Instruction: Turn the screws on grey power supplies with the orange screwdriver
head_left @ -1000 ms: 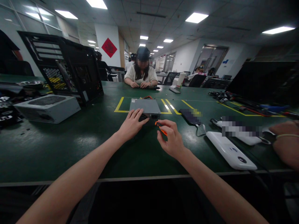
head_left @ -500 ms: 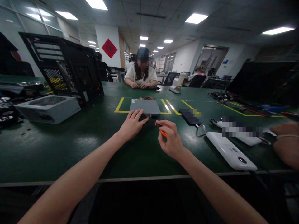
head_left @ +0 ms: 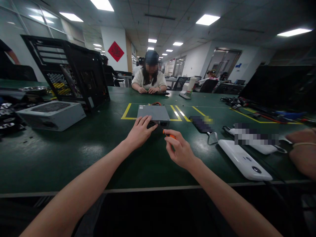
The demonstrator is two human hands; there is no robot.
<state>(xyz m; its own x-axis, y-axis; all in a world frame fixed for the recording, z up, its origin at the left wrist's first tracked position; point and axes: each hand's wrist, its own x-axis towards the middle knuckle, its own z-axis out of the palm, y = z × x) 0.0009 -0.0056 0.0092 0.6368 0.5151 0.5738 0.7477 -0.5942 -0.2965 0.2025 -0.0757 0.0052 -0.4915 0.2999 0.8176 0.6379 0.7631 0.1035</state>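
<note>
A flat grey computer power supply [head_left: 156,112] lies in front of me, its socket side facing me and reddish wires at its far edge. My left hand [head_left: 140,133] grips its near left corner, with the fingers across the top and the thumb along the front face. Just right of that front face, my right hand [head_left: 181,149] is closed on a small orange and black screwdriver [head_left: 170,134]. The screwdriver points left, toward the socket side. Its tip is too small to make out, so I cannot tell whether it touches the casing.
On the left stand a black computer case [head_left: 84,72] and a second power supply [head_left: 53,115]. To the right lie a phone [head_left: 201,124] and white power banks [head_left: 244,159] with cables. Another person's hand [head_left: 302,151] is at the right edge. Someone [head_left: 149,77] sits opposite.
My right hand has shifted slightly, and the screwdriver has turned from a steep slant to nearly level. My left hand and the power supply stay in place.
</note>
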